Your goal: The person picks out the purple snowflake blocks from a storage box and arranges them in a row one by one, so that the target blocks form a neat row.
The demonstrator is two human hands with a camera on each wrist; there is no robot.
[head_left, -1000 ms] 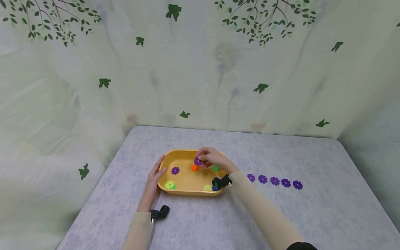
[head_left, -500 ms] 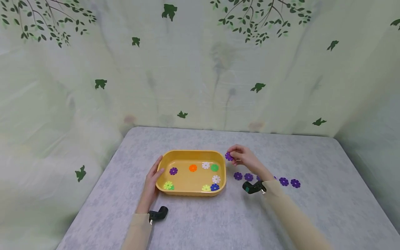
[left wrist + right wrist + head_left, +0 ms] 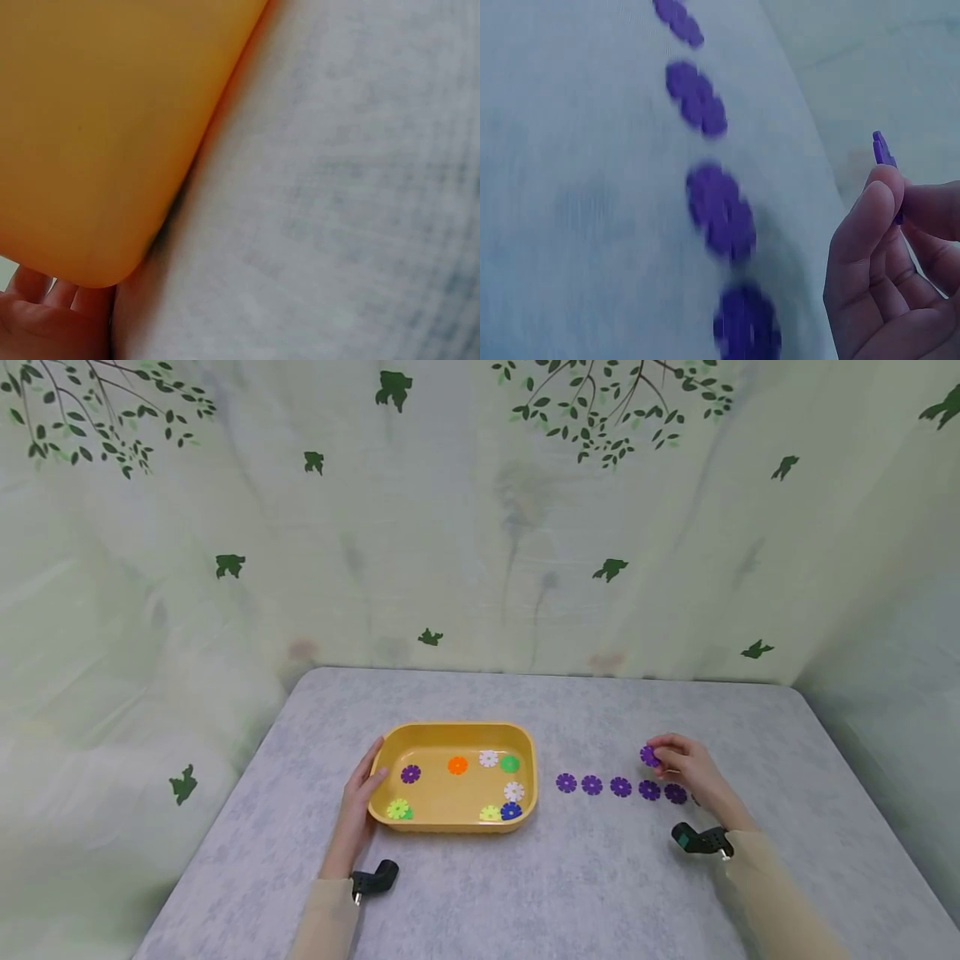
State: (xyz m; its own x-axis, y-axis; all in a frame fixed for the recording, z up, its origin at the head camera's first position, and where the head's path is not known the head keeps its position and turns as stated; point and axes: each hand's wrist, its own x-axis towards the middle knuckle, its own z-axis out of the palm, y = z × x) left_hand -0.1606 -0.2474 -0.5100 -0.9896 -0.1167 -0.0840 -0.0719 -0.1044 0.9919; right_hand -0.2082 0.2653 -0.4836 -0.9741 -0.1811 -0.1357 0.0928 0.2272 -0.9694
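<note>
My right hand [image 3: 693, 772] pinches a purple flower-shaped disc [image 3: 649, 756] between thumb and fingertips, raised over the table; the right wrist view shows this disc [image 3: 883, 148] edge-on. Below the hand runs a row of matching purple discs [image 3: 620, 787] flat on the table, the right end partly hidden by the hand. My left hand [image 3: 358, 802] grips the left side of a yellow tray [image 3: 450, 827], thumb over the rim and fingers along the outside. In the left wrist view, fingers [image 3: 64, 304] show beside the tray's corner [image 3: 97, 255].
Inside the tray lie a purple disc [image 3: 410, 774], an orange disc [image 3: 457, 765], white discs [image 3: 488, 759], a green disc [image 3: 510, 764], a blue disc [image 3: 511, 811] and yellow ones [image 3: 490, 812]. A leaf-patterned curtain [image 3: 450, 527] hangs behind the grey table [image 3: 465, 893].
My right hand has lifted the purple disc out of the tray and carried it right, above the row. The left hand has stayed on the tray. The head view has shifted slightly.
</note>
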